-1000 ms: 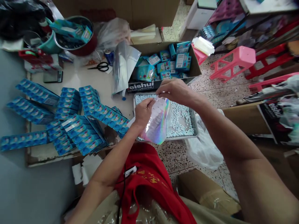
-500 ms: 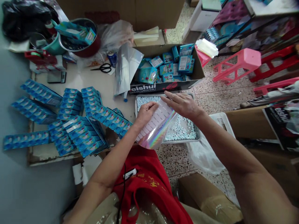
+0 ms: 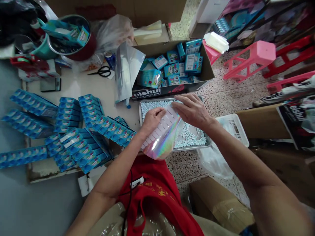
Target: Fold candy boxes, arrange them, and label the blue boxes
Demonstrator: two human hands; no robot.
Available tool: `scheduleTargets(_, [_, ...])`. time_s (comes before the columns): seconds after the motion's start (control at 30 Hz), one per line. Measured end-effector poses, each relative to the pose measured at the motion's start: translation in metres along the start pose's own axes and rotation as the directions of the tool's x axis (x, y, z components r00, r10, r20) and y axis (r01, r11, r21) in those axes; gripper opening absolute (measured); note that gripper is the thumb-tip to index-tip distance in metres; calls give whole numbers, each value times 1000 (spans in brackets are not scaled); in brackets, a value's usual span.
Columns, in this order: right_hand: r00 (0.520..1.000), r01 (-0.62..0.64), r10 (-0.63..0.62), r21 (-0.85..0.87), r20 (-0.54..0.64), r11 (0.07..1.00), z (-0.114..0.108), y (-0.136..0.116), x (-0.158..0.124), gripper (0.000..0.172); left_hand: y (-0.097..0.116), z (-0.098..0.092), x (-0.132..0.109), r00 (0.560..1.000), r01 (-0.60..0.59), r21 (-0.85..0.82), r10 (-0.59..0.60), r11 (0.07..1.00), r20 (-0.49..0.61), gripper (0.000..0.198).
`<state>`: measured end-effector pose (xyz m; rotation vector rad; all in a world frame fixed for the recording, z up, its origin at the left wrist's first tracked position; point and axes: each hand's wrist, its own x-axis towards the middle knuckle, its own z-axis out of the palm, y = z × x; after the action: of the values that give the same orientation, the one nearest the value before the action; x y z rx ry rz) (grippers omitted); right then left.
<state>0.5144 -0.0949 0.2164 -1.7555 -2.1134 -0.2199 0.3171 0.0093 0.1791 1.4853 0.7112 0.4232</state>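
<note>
Over the metal tray [image 3: 208, 141] of small pale-blue pellets [image 3: 190, 139], I hold a sheet of clear labels on shiny rainbow backing [image 3: 161, 139]. My left hand [image 3: 153, 122] pinches its upper left side between thumb and fingers. At the top right edge, the bent fingers of my right hand [image 3: 193, 109] close on the sheet; the thumb is mostly hidden, as is whatever lies under the fingertips. The sheet is tilted, and its lower end bows outward towards the red apron [image 3: 157, 183].
Left on the table stand rows of blue boxes [image 3: 86, 147]. Behind the tray, a carton [image 3: 169, 90] holds small blue packets [image 3: 172, 69], beside a leaning clear plastic sheet [image 3: 128, 70]. Scissors [image 3: 104, 71] and a can [image 3: 110, 60] lie further back. A pink stool [image 3: 264, 54] stands right.
My right fingers have bent in more at the sheet's top edge. The sheet's lower end bulges more. My left hand keeps its pinch, while the whole view has shifted slightly.
</note>
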Motion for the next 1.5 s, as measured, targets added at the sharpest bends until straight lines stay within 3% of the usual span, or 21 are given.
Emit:
scheduleTargets(0.1, [999,-35,36,-8,25,999,0,2,4,27,1,2,2,1000,-19,55,18,998,10,20])
scheduleTargets(0.33, [984,25,-27,12,177,1000,-3,4,3,31,3,3,2,1000,-2,87,1,996,9,18])
scheduleTargets(0.5, [987,-88,73,94,145,992,-6,-5,-3,30,3,1,1,1000,4,76,-5,997,2,18])
scheduleTargets(0.63, [980,-149,135,95,148,984,-8,-7,1,39,9,2,1,1000,-10,84,8,996,20,18])
scheduleTargets(0.83, [972,-110,101,32,213,993,-7,-4,-1,36,9,4,0,1000,6,139,-7,990,8,17])
scheduleTargets(1.1, [976,-149,132,89,175,985,-1,-8,-18,29,5,5,-2,997,16,140,-26,990,68,21])
scheduleTargets(1.37, [970,-186,179,27,166,982,-3,-7,-2,26,5,7,2,997,9,128,-19,992,79,21])
scheduleTargets(1.5, [962,-211,216,-48,167,976,-8,-10,1,20,-8,6,14,999,44,205,-48,978,13,21])
